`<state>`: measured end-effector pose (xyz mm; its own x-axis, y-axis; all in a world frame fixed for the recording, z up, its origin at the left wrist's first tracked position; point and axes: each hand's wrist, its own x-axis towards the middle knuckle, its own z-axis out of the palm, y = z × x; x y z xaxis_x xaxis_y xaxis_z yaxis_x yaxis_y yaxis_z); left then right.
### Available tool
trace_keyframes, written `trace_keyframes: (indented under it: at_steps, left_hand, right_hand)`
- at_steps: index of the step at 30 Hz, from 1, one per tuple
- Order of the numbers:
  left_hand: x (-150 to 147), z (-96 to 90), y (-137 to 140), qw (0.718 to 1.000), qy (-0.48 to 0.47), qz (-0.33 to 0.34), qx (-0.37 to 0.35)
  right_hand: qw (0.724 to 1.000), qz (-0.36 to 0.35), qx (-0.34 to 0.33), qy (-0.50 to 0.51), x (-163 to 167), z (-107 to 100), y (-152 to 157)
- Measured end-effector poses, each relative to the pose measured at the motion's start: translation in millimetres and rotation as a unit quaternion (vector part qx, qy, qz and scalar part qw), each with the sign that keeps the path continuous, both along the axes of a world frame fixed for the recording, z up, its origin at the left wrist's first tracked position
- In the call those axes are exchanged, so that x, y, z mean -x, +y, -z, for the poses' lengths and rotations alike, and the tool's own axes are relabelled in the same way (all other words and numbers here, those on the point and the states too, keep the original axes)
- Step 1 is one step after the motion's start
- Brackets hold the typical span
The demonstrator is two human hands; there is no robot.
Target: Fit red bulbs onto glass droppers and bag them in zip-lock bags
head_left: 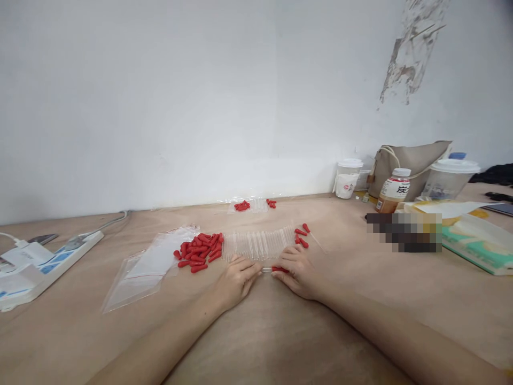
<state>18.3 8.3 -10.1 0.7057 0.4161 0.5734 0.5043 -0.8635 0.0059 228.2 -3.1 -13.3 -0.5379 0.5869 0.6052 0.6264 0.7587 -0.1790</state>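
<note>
Red rubber bulb (279, 269) pinched in your right hand (297, 271), fingers closed on it, and your left hand (236, 279) nips the thin clear glass tube (266, 269) that bridges the gap between your fingertips. Just beyond your fingers lies the row of clear glass tubes (258, 243); each one is hard to make out. Past your left fingers sits the heap of loose red rubber bulbs (200, 250), beside clear plastic zip bags (150, 264). Beyond your right fingers, a few finished red-capped droppers (301, 237). The tube's ends are hidden under your fingertips.
</note>
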Motion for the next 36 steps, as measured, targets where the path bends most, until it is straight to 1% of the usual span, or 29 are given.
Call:
trace_keyframes:
  at_steps: [4,9,12,14,16,17,18,20,21,22,23,24,25,27,28,29,31,32,33,36]
  left_hand:
    - [-1,2.1,0,1.0,-0.008,0.002,0.019]
    - [-3,3.1,0,0.999,-0.01,-0.014,0.03]
    - [-3,3.2,0,0.999,-0.008,-0.015,0.036]
    - [-3,3.2,0,0.999,-0.013,-0.017,0.044]
    - [-3,2.9,0,0.998,-0.029,-0.02,0.057]
    - [-3,2.6,-1,0.997,-0.039,-0.02,0.064]
    - [-3,2.0,-1,0.996,-0.047,-0.018,0.07]
    - [-2,-0.1,-3,0.995,-0.052,-0.009,0.081]
    - [-2,-1.6,-4,0.995,-0.051,-0.009,0.086]
    - [-2,-3.1,-5,0.995,-0.053,-0.014,0.089]
    - [-1,-4.6,-6,0.994,-0.056,-0.027,0.091]
    - [-1,-5.9,-7,0.993,-0.063,-0.045,0.09]
    - [-1,-6.9,-8,0.992,-0.07,-0.065,0.086]
    - [0,-7.6,-7,0.989,-0.078,-0.105,0.072]
    - [0,-7.5,-7,0.988,-0.077,-0.12,0.066]
    - [1,-7.1,-6,0.987,-0.074,-0.13,0.061]
    - [2,-6.4,-4,0.986,-0.069,-0.144,0.055]
    - [3,-6.2,-3,0.985,-0.067,-0.148,0.054]
    - [3,-6.1,-3,0.985,-0.066,-0.15,0.054]
    - [4,-6.4,-3,0.985,-0.061,-0.15,0.064]
  right_hand:
    - [1.0,-0.007,0.006,0.003,2,0,2]
    - [1.0,-0.02,0.002,0.002,5,-3,3]
    - [0.999,-0.029,0.014,-0.004,5,-5,4]
    - [0.998,-0.041,0.031,0.024,4,-5,5]
    - [0.991,-0.051,0.074,0.095,5,-2,6]
    - [0.982,-0.05,0.107,0.146,7,-1,7]
    - [0.967,-0.043,0.144,0.204,8,1,7]
    - [0.923,-0.03,0.216,0.316,11,1,9]
    - [0.9,-0.024,0.239,0.363,10,0,11]
    - [0.881,-0.021,0.252,0.4,8,-2,14]
    - [0.868,-0.017,0.256,0.426,4,-6,18]
    - [0.86,-0.006,0.253,0.443,-3,-11,23]
    - [0.859,0.011,0.246,0.448,-12,-17,30]
    - [0.87,0.086,0.225,0.43,-34,-27,45]
    - [0.885,0.132,0.206,0.397,-46,-30,53]
    - [0.899,0.18,0.192,0.351,-57,-32,62]
    - [0.911,0.267,0.197,0.244,-75,-30,78]
    - [0.912,0.294,0.208,0.198,-80,-27,85]
    - [0.91,0.308,0.214,0.178,-83,-22,90]
    - [0.912,0.313,0.219,0.15,-84,-8,102]
